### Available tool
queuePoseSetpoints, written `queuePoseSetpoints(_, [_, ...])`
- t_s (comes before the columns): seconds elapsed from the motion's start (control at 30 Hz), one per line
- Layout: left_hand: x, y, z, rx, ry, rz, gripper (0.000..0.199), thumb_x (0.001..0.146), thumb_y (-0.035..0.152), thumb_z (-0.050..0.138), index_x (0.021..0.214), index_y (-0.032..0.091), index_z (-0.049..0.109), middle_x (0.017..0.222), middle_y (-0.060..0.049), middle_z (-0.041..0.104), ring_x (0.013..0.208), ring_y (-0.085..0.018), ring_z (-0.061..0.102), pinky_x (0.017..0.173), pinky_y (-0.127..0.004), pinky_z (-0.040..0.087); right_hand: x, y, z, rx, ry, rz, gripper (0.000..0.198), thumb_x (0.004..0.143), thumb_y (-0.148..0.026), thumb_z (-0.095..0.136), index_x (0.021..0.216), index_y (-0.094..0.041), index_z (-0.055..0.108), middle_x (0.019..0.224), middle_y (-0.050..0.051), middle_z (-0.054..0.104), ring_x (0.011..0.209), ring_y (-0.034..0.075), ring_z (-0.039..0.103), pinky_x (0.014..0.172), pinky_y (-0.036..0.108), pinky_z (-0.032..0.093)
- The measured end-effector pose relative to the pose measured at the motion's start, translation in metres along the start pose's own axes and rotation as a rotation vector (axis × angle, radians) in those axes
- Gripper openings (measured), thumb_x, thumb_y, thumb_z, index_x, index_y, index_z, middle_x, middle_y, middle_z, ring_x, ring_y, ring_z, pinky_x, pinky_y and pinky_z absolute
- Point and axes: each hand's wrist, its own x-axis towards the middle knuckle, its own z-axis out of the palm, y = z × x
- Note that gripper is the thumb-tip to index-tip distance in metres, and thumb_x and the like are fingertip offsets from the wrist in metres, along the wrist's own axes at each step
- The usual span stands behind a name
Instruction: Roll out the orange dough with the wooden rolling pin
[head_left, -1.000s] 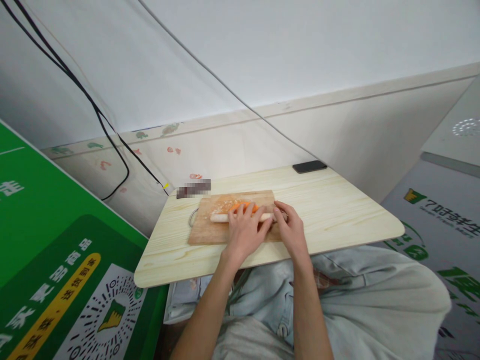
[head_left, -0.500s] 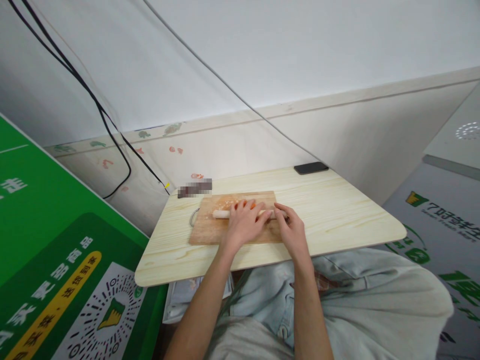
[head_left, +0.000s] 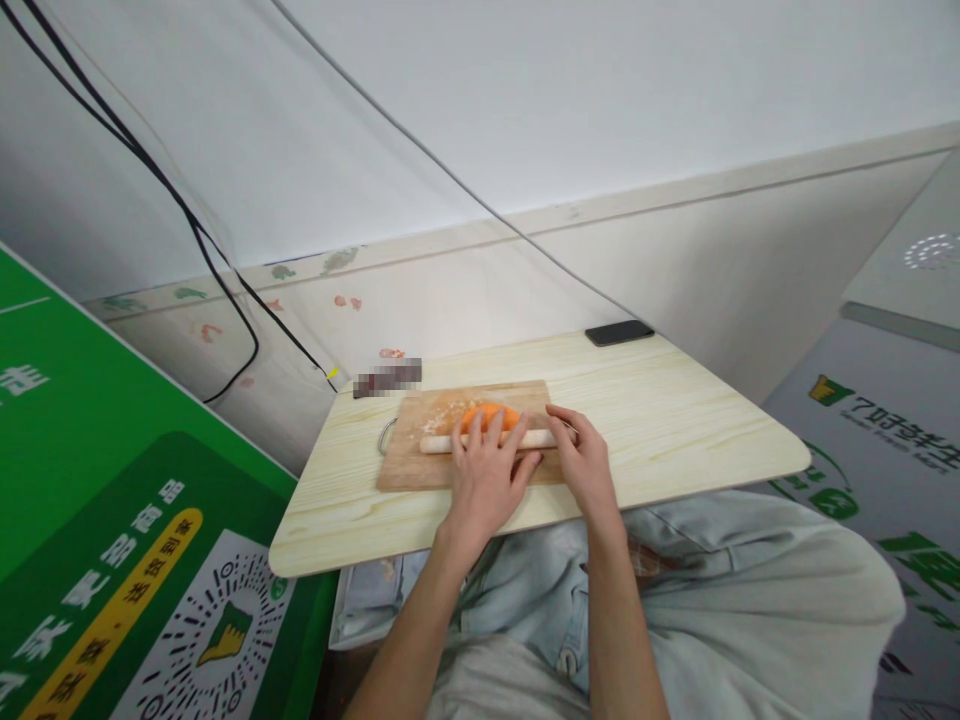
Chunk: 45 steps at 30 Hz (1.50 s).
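A pale wooden rolling pin [head_left: 435,444] lies across a wooden cutting board [head_left: 405,472]. Just beyond the pin sits a flattened orange piece of what looks like dough [head_left: 491,411], partly covered by fingertips. My left hand [head_left: 484,480] rests on the middle of the pin, its fingers spread over the top and reaching the orange piece. At the pin's right end, my right hand [head_left: 583,458] is closed around it, thumb on the near side. Whitish crumbs [head_left: 445,412] are scattered on the board left of the orange piece.
The board lies on a light wood-grain table [head_left: 675,420]. A black phone [head_left: 619,333] is at the back edge, and a blurred dark object [head_left: 388,378] at the back left. A grey cable [head_left: 420,145] hangs along the wall. Under the table's left side stands a white box [head_left: 367,600].
The rolling pin has come slightly nearer to me, with my left hand drawn back along with it. More of the orange piece now shows. My right hand stays in about the same place.
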Motion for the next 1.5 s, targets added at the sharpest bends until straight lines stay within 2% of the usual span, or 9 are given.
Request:
queuePoseSetpoints(0.13, [-0.002, -0.004, -0.003, -0.002, -0.031, 0.012, 0.056, 0.112, 0.056, 0.045, 0.165, 0.041, 0.050, 0.171, -0.005, 0.053, 0.158, -0.037, 0.042, 0.130, -0.063, 0.030, 0.000, -0.001, 0.000, -0.003, 0.005, 0.004, 0.040, 0.095, -0.053, 0.062, 0.111, -0.022, 0.082, 0.119, 0.015, 0.082, 0.111, 0.031, 0.075, 0.105, 0.050, 0.058])
queuePoseSetpoints(0.3, [0.022, -0.008, -0.008, -0.032, -0.128, -0.004, 0.056, 0.113, 0.059, 0.039, 0.164, 0.039, 0.053, 0.171, -0.006, 0.052, 0.158, -0.039, 0.042, 0.128, -0.066, 0.031, 0.000, 0.003, 0.000, -0.023, 0.011, -0.001, 0.041, 0.097, -0.056, 0.063, 0.111, -0.022, 0.082, 0.118, 0.014, 0.082, 0.112, 0.031, 0.074, 0.105, 0.050, 0.058])
queuePoseSetpoints(0.53, [0.060, -0.009, -0.010, -0.079, -0.188, -0.063, 0.053, 0.115, 0.057, 0.033, 0.142, 0.033, 0.071, 0.151, -0.008, 0.069, 0.138, -0.036, 0.058, 0.119, -0.064, 0.041, 0.001, 0.008, 0.002, -0.010, 0.019, -0.007, 0.042, 0.097, -0.053, 0.062, 0.117, -0.022, 0.080, 0.124, 0.015, 0.079, 0.114, 0.031, 0.073, 0.101, 0.050, 0.059])
queuePoseSetpoints(0.63, [0.051, -0.007, -0.008, -0.082, -0.163, -0.054, 0.052, 0.115, 0.057, 0.034, 0.144, 0.032, 0.070, 0.154, -0.007, 0.068, 0.141, -0.035, 0.056, 0.120, -0.062, 0.040, 0.000, 0.005, 0.001, -0.018, 0.013, -0.017, 0.040, 0.097, -0.053, 0.061, 0.114, -0.023, 0.081, 0.121, 0.014, 0.080, 0.114, 0.031, 0.073, 0.102, 0.050, 0.059])
queuePoseSetpoints(0.83, [0.002, -0.004, -0.005, -0.033, -0.084, 0.005, 0.057, 0.112, 0.058, 0.044, 0.164, 0.035, 0.051, 0.172, -0.008, 0.050, 0.157, -0.036, 0.042, 0.129, -0.063, 0.030, 0.000, 0.000, -0.001, -0.038, -0.033, -0.041, 0.040, 0.100, -0.055, 0.059, 0.110, -0.024, 0.082, 0.118, 0.013, 0.082, 0.115, 0.031, 0.074, 0.107, 0.049, 0.057])
queuePoseSetpoints(0.93, [-0.008, -0.004, -0.005, -0.026, -0.079, 0.009, 0.057, 0.112, 0.057, 0.045, 0.165, 0.037, 0.049, 0.174, -0.007, 0.048, 0.160, -0.035, 0.039, 0.131, -0.063, 0.028, 0.000, -0.001, 0.000, -0.043, -0.028, -0.038, 0.041, 0.100, -0.057, 0.060, 0.109, -0.024, 0.083, 0.116, 0.013, 0.082, 0.112, 0.031, 0.074, 0.105, 0.049, 0.058])
queuePoseSetpoints(1.07, [0.008, -0.006, -0.008, -0.048, -0.106, 0.006, 0.054, 0.113, 0.057, 0.042, 0.160, 0.034, 0.055, 0.172, -0.008, 0.050, 0.159, -0.035, 0.040, 0.130, -0.061, 0.031, 0.000, 0.001, -0.001, -0.046, -0.023, -0.038, 0.042, 0.099, -0.058, 0.061, 0.109, -0.024, 0.082, 0.116, 0.013, 0.082, 0.112, 0.032, 0.074, 0.105, 0.050, 0.057])
queuePoseSetpoints(1.3, [0.046, -0.009, -0.013, -0.091, -0.151, -0.020, 0.045, 0.115, 0.051, 0.037, 0.135, 0.030, 0.071, 0.150, -0.007, 0.069, 0.137, -0.031, 0.058, 0.118, -0.060, 0.041, 0.001, 0.006, 0.001, -0.041, -0.011, -0.021, 0.046, 0.095, -0.062, 0.065, 0.113, -0.023, 0.082, 0.119, 0.014, 0.081, 0.106, 0.031, 0.074, 0.095, 0.048, 0.060])
queuePoseSetpoints(1.5, [0.034, -0.009, -0.008, -0.098, -0.112, -0.003, 0.045, 0.115, 0.050, 0.039, 0.142, 0.029, 0.068, 0.155, -0.006, 0.067, 0.145, -0.030, 0.054, 0.124, -0.056, 0.038, 0.000, 0.003, 0.000, -0.036, 0.002, -0.013, 0.042, 0.097, -0.058, 0.063, 0.110, -0.022, 0.082, 0.117, 0.014, 0.082, 0.108, 0.031, 0.074, 0.100, 0.048, 0.058])
